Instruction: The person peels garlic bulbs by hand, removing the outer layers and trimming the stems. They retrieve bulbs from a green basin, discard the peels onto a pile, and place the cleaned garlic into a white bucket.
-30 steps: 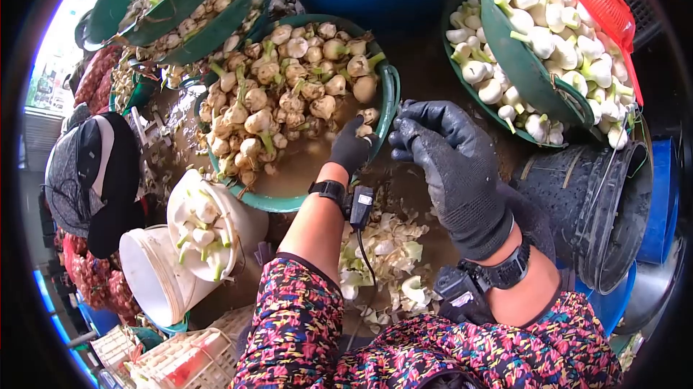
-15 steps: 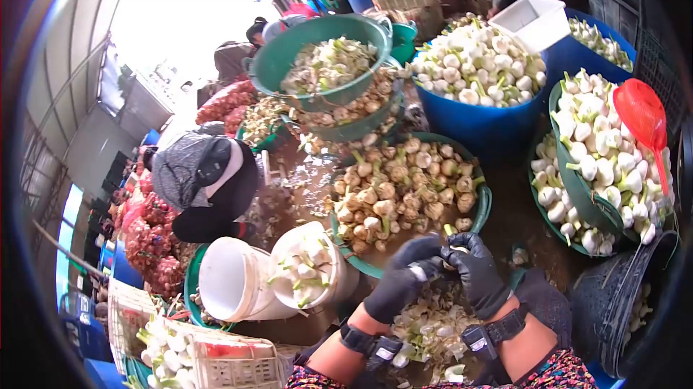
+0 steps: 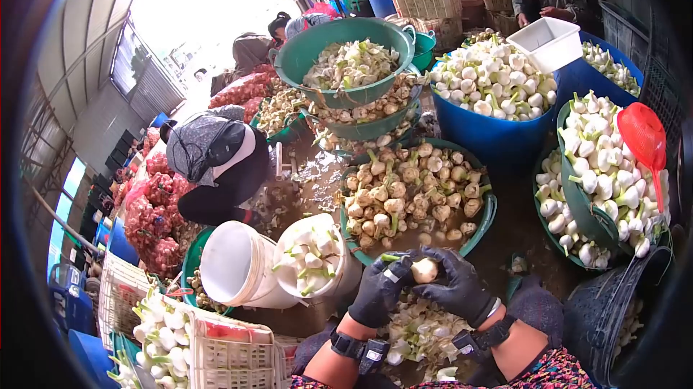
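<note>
The blue tub [image 3: 491, 136] stands at the upper right, heaped with white peeled bulbs [image 3: 491, 79], and a white square container [image 3: 548, 42] rests on top of the heap. In front of it sits the green basin [image 3: 482, 230], filled with brownish unpeeled bulbs [image 3: 404, 198] lying in murky water. Behind the basin, further green basins [image 3: 354, 35] are stacked, each loaded with trimmings and bulbs. At the right edge, a tilted green basin of white bulbs carries a red scoop [image 3: 642, 133]. To the left of the front basin, two white buckets lie tipped: the empty bucket [image 3: 231, 273] and, touching it, the filled bucket [image 3: 314, 255] holding peeled bulbs with short green stalks. A crouched person [image 3: 216, 158] works beyond the buckets, beside red mesh sacks [image 3: 155, 223]. A pile of peelings [image 3: 422, 328] lies on the floor between the wearer's forearms. Both hands wear dark gloves and meet just in front of the basin's near rim, above the peelings. The left hand [image 3: 379, 288] has its fingers curled around the stalk side of the bulb [image 3: 424, 270]. The right hand [image 3: 458, 286] has its fingers wrapped around the bulb's other side, thumb on top.
</note>
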The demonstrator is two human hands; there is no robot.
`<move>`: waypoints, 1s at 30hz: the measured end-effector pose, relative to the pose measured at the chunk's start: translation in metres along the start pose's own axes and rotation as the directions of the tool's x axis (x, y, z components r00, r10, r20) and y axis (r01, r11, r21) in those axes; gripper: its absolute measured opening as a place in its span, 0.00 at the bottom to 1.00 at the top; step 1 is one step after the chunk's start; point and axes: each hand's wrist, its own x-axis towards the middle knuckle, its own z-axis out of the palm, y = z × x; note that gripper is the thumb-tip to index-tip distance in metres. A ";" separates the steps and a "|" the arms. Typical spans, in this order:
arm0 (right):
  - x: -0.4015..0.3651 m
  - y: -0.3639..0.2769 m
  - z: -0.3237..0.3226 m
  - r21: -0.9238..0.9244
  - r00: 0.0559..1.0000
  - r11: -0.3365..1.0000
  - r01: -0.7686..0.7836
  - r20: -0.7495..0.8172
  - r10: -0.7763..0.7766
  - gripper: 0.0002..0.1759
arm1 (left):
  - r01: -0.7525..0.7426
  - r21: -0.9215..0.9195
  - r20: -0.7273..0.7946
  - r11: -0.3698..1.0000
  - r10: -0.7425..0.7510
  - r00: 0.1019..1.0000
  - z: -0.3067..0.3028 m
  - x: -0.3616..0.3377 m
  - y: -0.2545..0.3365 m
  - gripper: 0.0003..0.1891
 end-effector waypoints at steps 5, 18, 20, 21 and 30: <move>0.001 0.006 0.000 -0.203 0.992 0.978 0.046 -0.106 -0.069 0.25 | 0.032 0.083 -0.037 0.996 -0.029 0.999 0.002 0.004 -0.007 0.12; -0.001 0.023 0.002 0.513 0.944 0.828 -0.226 -0.095 0.316 0.25 | -0.222 0.430 0.045 0.875 0.225 0.973 0.002 0.006 -0.013 0.09; 0.000 0.020 0.005 0.547 0.936 0.801 -0.244 -0.083 0.342 0.24 | -0.060 0.190 -0.047 0.980 0.070 0.996 0.003 0.007 -0.012 0.08; 0.000 0.021 0.006 0.559 0.946 0.798 -0.225 -0.070 0.316 0.24 | -0.008 0.128 -0.031 0.992 0.013 0.999 0.004 0.006 -0.010 0.06; -0.004 0.045 -0.001 0.626 0.836 0.560 -0.542 0.336 0.434 0.19 | -0.082 0.336 0.053 0.938 0.069 0.996 -0.029 0.009 -0.027 0.13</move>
